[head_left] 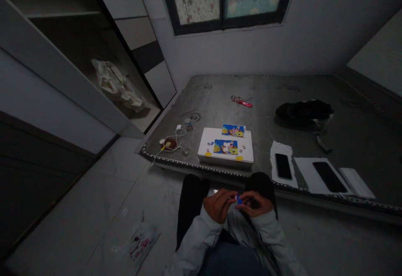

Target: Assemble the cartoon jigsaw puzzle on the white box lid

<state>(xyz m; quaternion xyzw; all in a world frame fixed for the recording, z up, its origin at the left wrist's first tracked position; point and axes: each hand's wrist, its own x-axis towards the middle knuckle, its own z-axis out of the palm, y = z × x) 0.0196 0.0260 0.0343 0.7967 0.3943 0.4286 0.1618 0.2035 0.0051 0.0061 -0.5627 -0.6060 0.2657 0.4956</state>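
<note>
Above my lap, my left hand [218, 205] and my right hand [256, 205] meet fingertip to fingertip. Between them is a small blue and pink jigsaw piece [239, 199], pinched from both sides; whether it is one piece or two I cannot tell. In front of my knees a white box [204, 142] lies flat on the mattress. On its lid is a partly assembled cartoon jigsaw puzzle [216, 147], with a pale gap in its middle and several loose pieces on both sides. A matching picture card [233, 130] lies at the lid's back edge.
The grey mattress [216, 96] also holds a white cable [179, 135] with a brown item [170, 144], a small jar [188, 123], a red packet [242, 101], a black bag [303, 112] and two phones [283, 166]. A plastic packet [143, 242] lies on the floor.
</note>
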